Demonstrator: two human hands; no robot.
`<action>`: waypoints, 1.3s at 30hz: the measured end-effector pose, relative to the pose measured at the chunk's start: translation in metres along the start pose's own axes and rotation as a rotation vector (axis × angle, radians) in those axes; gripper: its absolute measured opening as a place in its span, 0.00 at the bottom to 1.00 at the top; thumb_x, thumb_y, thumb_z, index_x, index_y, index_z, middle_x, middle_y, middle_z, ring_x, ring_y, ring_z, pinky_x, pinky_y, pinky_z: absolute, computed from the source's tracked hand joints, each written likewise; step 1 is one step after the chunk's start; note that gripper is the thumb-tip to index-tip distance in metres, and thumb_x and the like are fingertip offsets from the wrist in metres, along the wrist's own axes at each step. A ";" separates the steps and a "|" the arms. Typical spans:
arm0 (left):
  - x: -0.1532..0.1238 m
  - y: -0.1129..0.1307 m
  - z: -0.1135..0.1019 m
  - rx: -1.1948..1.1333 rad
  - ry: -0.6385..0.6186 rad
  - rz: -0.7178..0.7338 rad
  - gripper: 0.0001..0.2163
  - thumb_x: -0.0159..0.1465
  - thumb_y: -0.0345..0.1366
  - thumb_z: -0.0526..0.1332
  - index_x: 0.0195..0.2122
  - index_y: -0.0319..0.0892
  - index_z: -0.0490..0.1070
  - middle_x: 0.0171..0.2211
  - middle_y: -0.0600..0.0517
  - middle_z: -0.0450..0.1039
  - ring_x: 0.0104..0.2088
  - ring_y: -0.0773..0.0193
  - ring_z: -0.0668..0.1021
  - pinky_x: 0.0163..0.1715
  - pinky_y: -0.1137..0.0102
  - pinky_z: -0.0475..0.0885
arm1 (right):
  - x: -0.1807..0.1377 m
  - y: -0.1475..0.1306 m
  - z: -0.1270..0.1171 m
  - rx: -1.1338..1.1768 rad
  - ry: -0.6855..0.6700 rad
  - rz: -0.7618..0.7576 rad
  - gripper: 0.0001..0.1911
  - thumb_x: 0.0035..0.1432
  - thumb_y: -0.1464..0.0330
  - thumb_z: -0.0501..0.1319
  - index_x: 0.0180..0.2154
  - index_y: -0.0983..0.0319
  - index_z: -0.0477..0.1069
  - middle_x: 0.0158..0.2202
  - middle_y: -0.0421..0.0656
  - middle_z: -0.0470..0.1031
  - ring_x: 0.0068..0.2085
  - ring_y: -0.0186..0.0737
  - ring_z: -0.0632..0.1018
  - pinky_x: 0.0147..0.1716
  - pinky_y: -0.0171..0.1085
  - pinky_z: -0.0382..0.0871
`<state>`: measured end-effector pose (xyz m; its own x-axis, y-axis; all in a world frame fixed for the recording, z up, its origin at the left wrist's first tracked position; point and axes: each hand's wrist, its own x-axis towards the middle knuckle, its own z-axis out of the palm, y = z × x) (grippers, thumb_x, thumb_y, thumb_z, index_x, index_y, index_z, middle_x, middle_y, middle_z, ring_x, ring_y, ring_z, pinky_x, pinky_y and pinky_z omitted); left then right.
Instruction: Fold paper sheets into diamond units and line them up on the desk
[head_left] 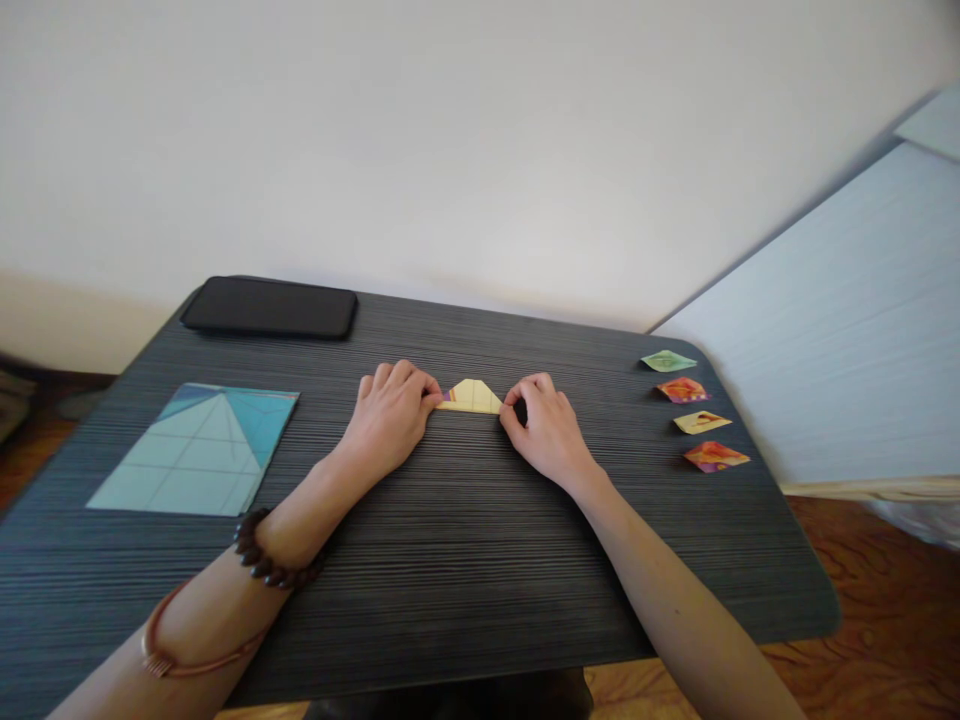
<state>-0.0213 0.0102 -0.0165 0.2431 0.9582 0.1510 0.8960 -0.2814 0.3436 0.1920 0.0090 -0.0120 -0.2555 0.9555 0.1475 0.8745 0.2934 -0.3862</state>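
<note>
A small pale yellow folded paper (474, 396) lies near the middle of the table, with a flat-topped upper part and a narrow strip along its near edge. A bit of purple and orange print shows at its left end. My left hand (396, 408) pinches that left end between thumb and forefinger. At the opposite end, my right hand (546, 425) pinches the right tip, its other fingers curled. The fingertips hide both ends of the paper.
The dark table (450, 560) stands against a white wall. Light blue-green square papers (187, 450) lie at the left, below a black phone-like slab (270, 308). Several folded paper pieces line the right side, among them a green piece (669, 361) and an orange-red piece (716, 457).
</note>
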 end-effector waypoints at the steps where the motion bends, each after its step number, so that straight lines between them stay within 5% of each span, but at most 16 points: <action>1: 0.000 0.001 0.000 -0.005 0.008 0.014 0.08 0.65 0.38 0.51 0.37 0.43 0.69 0.38 0.47 0.67 0.40 0.54 0.67 0.39 0.57 0.63 | 0.000 0.000 0.000 0.006 0.006 0.005 0.04 0.56 0.68 0.54 0.33 0.61 0.65 0.38 0.46 0.66 0.37 0.42 0.72 0.39 0.43 0.65; 9: 0.000 0.001 -0.002 0.023 -0.020 0.321 0.17 0.62 0.23 0.50 0.44 0.51 0.69 0.43 0.49 0.65 0.42 0.57 0.66 0.40 0.61 0.64 | -0.002 -0.002 -0.004 0.056 -0.011 -0.041 0.07 0.57 0.71 0.54 0.37 0.57 0.68 0.39 0.44 0.65 0.41 0.41 0.70 0.41 0.42 0.64; 23: -0.001 -0.001 -0.003 -0.005 -0.043 0.303 0.19 0.62 0.23 0.50 0.44 0.54 0.72 0.41 0.49 0.62 0.42 0.59 0.65 0.43 0.62 0.62 | -0.001 -0.002 -0.004 0.054 -0.048 -0.021 0.08 0.59 0.69 0.53 0.38 0.57 0.70 0.35 0.42 0.65 0.37 0.38 0.69 0.39 0.39 0.61; 39: -0.002 0.011 -0.008 -0.008 -0.047 0.222 0.13 0.65 0.31 0.51 0.38 0.50 0.75 0.38 0.50 0.65 0.41 0.57 0.65 0.39 0.62 0.62 | -0.003 -0.016 0.006 -0.052 0.058 0.066 0.09 0.57 0.61 0.55 0.34 0.59 0.67 0.35 0.43 0.67 0.37 0.41 0.71 0.40 0.41 0.59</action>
<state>-0.0147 0.0047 -0.0059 0.4516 0.8738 0.1802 0.8156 -0.4862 0.3136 0.1762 0.0013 -0.0112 -0.1737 0.9689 0.1762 0.9093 0.2265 -0.3492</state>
